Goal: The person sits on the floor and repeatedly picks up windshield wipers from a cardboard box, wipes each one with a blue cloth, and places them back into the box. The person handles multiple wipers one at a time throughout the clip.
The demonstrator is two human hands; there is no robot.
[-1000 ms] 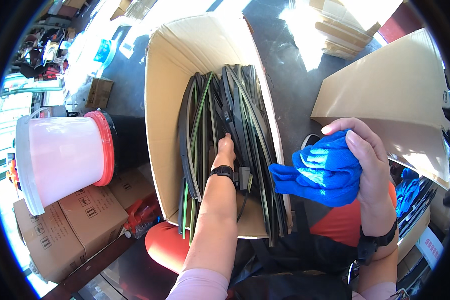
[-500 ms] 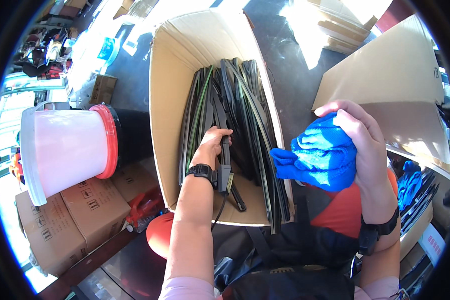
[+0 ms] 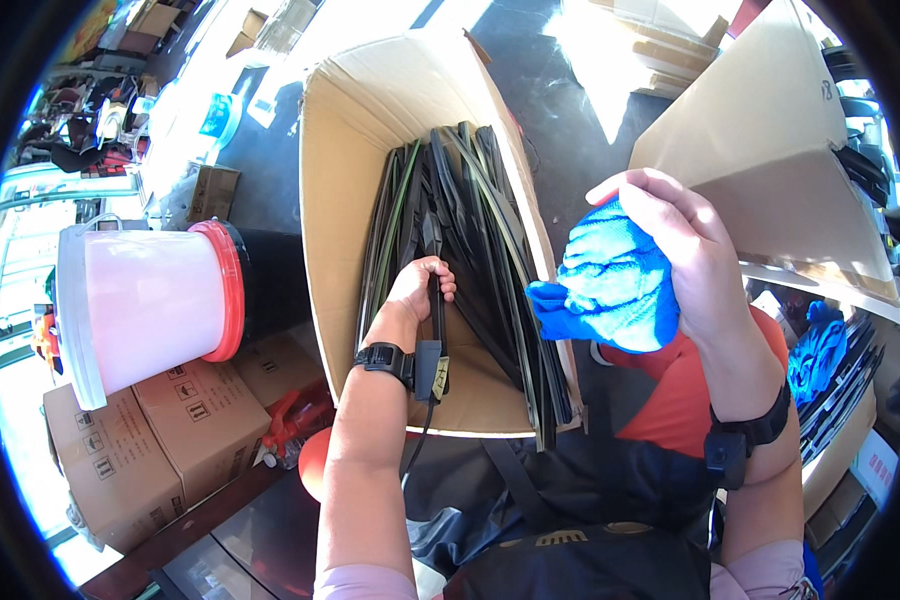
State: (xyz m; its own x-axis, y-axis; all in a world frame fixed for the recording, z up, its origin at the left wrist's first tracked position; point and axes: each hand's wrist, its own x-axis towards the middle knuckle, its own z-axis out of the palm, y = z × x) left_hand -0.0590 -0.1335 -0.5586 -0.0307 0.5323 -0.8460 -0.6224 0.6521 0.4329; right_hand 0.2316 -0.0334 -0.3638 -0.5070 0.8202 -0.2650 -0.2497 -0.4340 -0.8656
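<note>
Spanning left grip (image 3: 419, 288): black strip (image 3: 438, 322)

Brown cartons (image 3: 210, 440), lower left: black handling pictograms, paired arrows among them; fine print too small. White panel (image 3: 875, 467), far right: red characters. Grey block (image 3: 426, 366): yellowish label (image 3: 441, 380), marks unclear.

left hand (image 3: 422, 285): curled round a black strip (image 3: 438, 318) inside the open cardboard box (image 3: 342, 140) | right hand (image 3: 692, 245): gripping bunched blue cloth (image 3: 620, 285) near the box's right wall | box: more long dark strips (image 3: 473, 235) | far left: pale bucket (image 3: 155, 300), brown cartons (image 3: 192, 410)
</note>
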